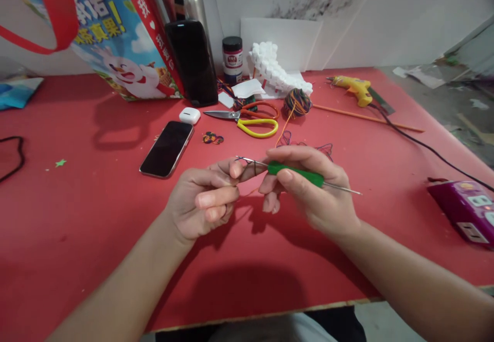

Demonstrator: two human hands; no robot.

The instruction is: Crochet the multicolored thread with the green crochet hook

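Observation:
My right hand (322,193) grips a crochet hook (295,172) by its green handle, its thin metal ends sticking out on both sides. Dark yarn is looped around the hook's left shaft. Close against that tip, my left hand (210,195) is closed in a pinch on the yarn (250,194), of which an orange strand runs between the hands. Behind my right hand, loose multicoloured yarn lies on the table, and an orange strand leads up to a yarn ball (297,102). A small crocheted-looking multicoloured piece (212,138) lies beyond my left hand.
On the red table (96,218) lie a phone (167,149), a white earbud case (189,115), and scissors (247,118). Farther back stand a gift bag (127,49), an upright black phone (192,61), a jar (232,60), and a glue gun (353,89). A purple box (465,211) sits right.

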